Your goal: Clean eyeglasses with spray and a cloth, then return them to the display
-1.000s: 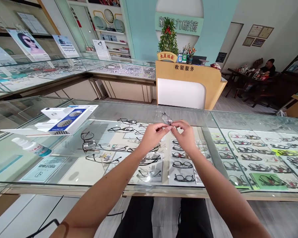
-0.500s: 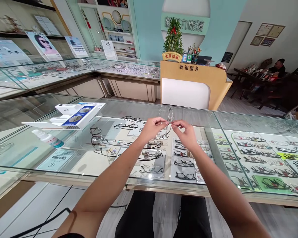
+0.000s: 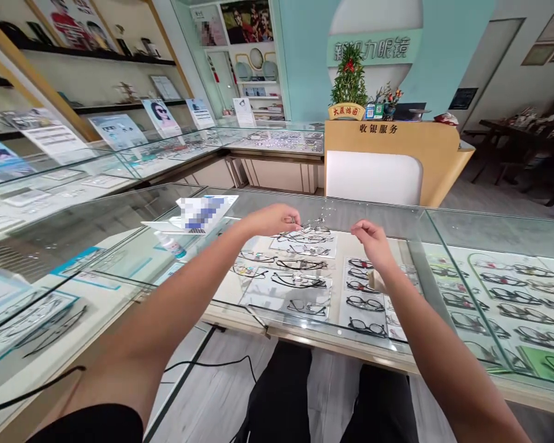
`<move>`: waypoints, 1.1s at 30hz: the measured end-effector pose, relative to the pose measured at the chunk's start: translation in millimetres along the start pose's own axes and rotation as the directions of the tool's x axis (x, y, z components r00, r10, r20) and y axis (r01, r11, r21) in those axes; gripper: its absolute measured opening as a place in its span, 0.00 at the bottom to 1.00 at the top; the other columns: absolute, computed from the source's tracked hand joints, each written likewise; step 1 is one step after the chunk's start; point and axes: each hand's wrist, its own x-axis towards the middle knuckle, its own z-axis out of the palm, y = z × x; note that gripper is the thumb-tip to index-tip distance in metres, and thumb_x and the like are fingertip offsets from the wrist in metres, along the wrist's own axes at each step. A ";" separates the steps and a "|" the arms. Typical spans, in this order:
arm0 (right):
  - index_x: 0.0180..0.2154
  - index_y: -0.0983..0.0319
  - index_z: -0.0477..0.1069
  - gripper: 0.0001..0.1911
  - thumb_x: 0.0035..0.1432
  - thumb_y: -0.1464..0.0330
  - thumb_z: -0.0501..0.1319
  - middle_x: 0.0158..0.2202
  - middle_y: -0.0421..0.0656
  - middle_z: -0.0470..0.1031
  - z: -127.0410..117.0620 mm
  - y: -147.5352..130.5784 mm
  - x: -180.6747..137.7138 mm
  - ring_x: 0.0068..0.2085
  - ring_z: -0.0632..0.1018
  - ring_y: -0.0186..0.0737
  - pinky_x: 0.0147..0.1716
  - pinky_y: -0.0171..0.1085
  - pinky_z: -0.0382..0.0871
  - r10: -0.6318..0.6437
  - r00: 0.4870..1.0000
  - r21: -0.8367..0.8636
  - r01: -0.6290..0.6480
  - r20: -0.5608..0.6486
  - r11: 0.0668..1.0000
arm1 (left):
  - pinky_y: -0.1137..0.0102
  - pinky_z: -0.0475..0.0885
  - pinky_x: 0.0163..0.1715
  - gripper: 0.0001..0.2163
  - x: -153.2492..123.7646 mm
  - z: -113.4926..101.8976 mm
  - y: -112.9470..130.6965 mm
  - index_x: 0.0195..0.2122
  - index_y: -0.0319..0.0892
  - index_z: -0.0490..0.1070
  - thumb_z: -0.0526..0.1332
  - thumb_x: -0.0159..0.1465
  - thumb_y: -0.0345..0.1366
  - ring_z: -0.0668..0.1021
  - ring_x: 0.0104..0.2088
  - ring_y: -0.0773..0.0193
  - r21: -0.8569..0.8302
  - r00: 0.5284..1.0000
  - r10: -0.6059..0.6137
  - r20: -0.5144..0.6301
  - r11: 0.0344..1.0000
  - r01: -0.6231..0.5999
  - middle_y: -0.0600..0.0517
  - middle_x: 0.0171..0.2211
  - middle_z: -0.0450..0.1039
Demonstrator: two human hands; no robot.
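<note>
A thin-framed pair of eyeglasses (image 3: 314, 223) is pinched between the fingertips of my left hand (image 3: 277, 218), above the glass counter. My right hand (image 3: 373, 243) hovers apart from the eyeglasses, to their right. Its thumb and fingers are pressed together, and whether anything small is between them I cannot make out. Below the right wrist shows a pale beige patch (image 3: 377, 282) of unclear kind. Beneath both hands lie several dark-framed glasses (image 3: 300, 280) and a row of black frames (image 3: 365, 303).
The glass display counter (image 3: 305, 329) runs across in front of me. On its left stand a white spray bottle (image 3: 170, 244) and an open box (image 3: 207, 212). More frames (image 3: 519, 295) fill the right section. Beyond is a wooden cashier desk (image 3: 438, 144) with a plant (image 3: 348, 80).
My hands have moved apart; earlier both held the eyeglasses together. The left hand now has them, tilted flatter and moved left. The right hand has let go. The view has turned left.
</note>
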 end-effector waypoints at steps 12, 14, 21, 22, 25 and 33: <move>0.32 0.57 0.74 0.09 0.50 0.59 0.67 0.29 0.37 0.69 -13.8 11.4 7.5 0.32 0.65 0.38 0.36 0.42 0.59 0.012 0.999 -0.037 -0.013 -0.036 0.999 | 0.66 0.70 0.42 0.15 -22.6 -13.7 -80.3 0.47 0.44 0.85 0.66 0.65 0.46 0.82 0.46 0.50 0.428 0.958 -0.259 0.126 0.885 0.183 0.44 0.50 0.86; 0.32 0.56 0.73 0.10 0.49 0.60 0.68 0.29 0.37 0.69 -14.4 12.9 8.3 0.31 0.65 0.38 0.35 0.42 0.59 0.010 0.999 -0.029 -0.011 -0.039 1.000 | 0.66 0.70 0.42 0.14 -21.4 -11.1 -90.8 0.46 0.45 0.85 0.66 0.64 0.44 0.83 0.46 0.50 0.438 0.954 -0.265 0.137 0.880 0.182 0.44 0.49 0.86; 0.33 0.56 0.70 0.14 0.49 0.57 0.71 0.29 0.36 0.67 -15.1 14.5 8.7 0.32 0.64 0.38 0.34 0.41 0.58 0.030 0.999 -0.037 -0.032 -0.043 0.999 | 0.67 0.70 0.41 0.11 -14.8 -0.5 -106.7 0.43 0.48 0.86 0.66 0.62 0.41 0.83 0.45 0.52 0.463 0.958 -0.248 0.143 0.872 0.157 0.46 0.48 0.86; 0.33 0.56 0.70 0.15 0.49 0.57 0.71 0.29 0.36 0.66 -15.3 14.5 8.8 0.32 0.64 0.38 0.34 0.41 0.58 0.033 0.999 -0.038 -0.035 -0.043 0.999 | 0.67 0.70 0.41 0.11 -14.6 0.7 -106.4 0.43 0.48 0.86 0.66 0.63 0.41 0.83 0.45 0.52 0.458 0.957 -0.249 0.146 0.875 0.158 0.46 0.48 0.86; 0.32 0.56 0.70 0.15 0.49 0.57 0.71 0.30 0.37 0.67 -15.7 14.6 9.1 0.33 0.65 0.38 0.34 0.41 0.58 0.031 0.999 -0.043 -0.033 -0.034 0.999 | 0.68 0.70 0.41 0.10 -14.4 3.3 -105.0 0.43 0.48 0.86 0.65 0.64 0.40 0.83 0.45 0.53 0.445 0.954 -0.261 0.146 0.879 0.172 0.46 0.49 0.86; 0.32 0.56 0.69 0.15 0.50 0.57 0.71 0.29 0.36 0.66 -15.8 13.4 8.0 0.32 0.63 0.38 0.34 0.41 0.57 0.029 0.999 -0.054 -0.030 -0.020 0.998 | 0.67 0.72 0.42 0.10 -9.7 8.9 -109.8 0.43 0.48 0.86 0.67 0.63 0.41 0.83 0.45 0.52 0.439 0.955 -0.268 0.130 0.879 0.187 0.46 0.48 0.86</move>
